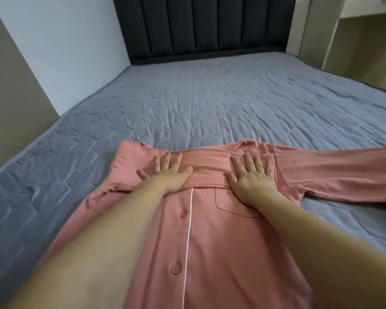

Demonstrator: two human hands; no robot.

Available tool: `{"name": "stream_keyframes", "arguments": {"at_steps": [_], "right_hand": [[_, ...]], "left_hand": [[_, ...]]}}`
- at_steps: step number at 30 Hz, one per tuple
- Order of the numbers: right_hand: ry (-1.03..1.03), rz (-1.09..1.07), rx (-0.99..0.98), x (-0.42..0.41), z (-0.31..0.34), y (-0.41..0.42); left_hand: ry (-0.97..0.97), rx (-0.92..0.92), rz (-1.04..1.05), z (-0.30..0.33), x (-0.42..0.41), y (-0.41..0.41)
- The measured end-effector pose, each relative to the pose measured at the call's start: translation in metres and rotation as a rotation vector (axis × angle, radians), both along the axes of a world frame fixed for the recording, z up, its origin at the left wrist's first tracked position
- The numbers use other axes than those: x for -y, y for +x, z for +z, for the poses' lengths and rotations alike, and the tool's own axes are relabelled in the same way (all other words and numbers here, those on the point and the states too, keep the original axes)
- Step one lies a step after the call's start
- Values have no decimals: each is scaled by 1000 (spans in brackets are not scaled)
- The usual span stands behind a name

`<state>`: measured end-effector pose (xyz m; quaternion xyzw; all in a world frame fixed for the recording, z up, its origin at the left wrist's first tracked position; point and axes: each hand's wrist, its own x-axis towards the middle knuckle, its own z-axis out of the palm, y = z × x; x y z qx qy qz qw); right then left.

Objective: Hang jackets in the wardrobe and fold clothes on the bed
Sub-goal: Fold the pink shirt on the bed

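Palms down, my left hand (168,173) and right hand (250,175) press the pink shirt (210,241) flat on the bed (187,103), fingers (247,159) spread straight.

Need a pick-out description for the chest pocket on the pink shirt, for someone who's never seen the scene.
On the grey-blue quilted bed lies a pink button-front pyjama shirt, both hands pressing flat near its collar. The chest pocket sits just below the right hand, right of the white piping. It is the only stitched rectangular outline on the shirt front.
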<state>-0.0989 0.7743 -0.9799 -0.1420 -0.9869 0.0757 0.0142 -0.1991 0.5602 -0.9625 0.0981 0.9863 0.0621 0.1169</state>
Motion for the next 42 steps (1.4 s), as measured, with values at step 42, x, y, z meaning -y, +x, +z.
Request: {"name": "stream_keyframes", "arguments": {"at_steps": [42], "right_hand": [[-140,-207,-187,-86,55,102]], "left_hand": [[-64,-46,-366,13,-108,106]]}}
